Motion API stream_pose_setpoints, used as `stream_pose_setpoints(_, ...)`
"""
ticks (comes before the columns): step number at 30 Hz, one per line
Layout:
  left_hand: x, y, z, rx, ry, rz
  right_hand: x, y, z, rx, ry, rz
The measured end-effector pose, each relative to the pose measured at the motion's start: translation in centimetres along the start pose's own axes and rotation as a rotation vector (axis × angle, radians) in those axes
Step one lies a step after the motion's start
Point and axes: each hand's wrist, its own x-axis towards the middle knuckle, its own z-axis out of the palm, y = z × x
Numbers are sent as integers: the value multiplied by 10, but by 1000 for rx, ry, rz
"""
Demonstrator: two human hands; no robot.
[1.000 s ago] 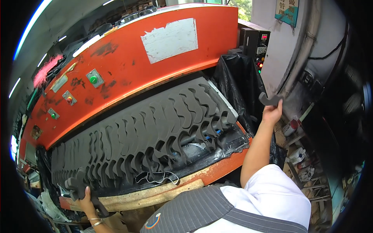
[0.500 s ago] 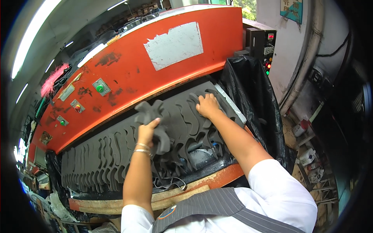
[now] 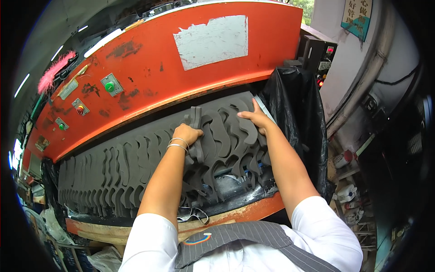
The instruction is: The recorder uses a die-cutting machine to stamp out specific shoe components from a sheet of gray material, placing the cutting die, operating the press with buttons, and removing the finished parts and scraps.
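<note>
Dark grey foam sheet (image 3: 181,118), cut into wavy strips and curved shapes, lies on the bed of an orange machine. My left hand (image 3: 186,135) is closed round a small stack of curved foam pieces (image 3: 196,119), held upright above the sheet's middle. At the right end, my right hand (image 3: 259,119) is at a curved foam piece (image 3: 248,130), its thumb on the upper part and its index finger stretched away. The other fingers are partly hidden behind the piece. Wavy cut pieces (image 3: 220,133) stand between my two hands.
The orange machine beam (image 3: 149,72) with green and red buttons spans the far side. Black plastic sheeting (image 3: 297,118) hangs at the right end. A worn front ledge (image 3: 253,206) runs along the near side. A control box (image 3: 319,59) with lights stands at the back right.
My left hand has moved right and lowered its stack closer to the sheet. My right hand has turned, its thumb now apart from the index finger. The view has shifted slightly.
</note>
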Motion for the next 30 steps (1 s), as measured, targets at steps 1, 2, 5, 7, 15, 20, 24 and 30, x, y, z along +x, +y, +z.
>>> stream_pose_setpoints(1,2,0,-6,109,-140,-11,-5,3,-4,208,-16,1)
stream_pose_setpoints(2,5,-4,-6,142,-194,-6,-14,8,-11,326,-44,-57)
stream_pose_setpoints(5,8,14,-7,170,-318,96,-43,44,-90,492,-27,-170)
stream_pose_setpoints(7,15,3,-10,138,-412,7,-85,19,-80,668,107,-485)
stream_pose_setpoints(15,35,2,-9,156,-505,-9,-79,-75,-10,171,-114,-214)
stream_pose_setpoints(20,32,2,-13,98,-511,-37,-5,-33,58,-298,-148,39)
stream_pose_setpoints(24,27,13,-14,71,-513,-14,17,-30,39,-351,-248,146)
stream_pose_setpoints(30,22,5,-11,-56,-511,38,18,-24,43,-319,-294,67)
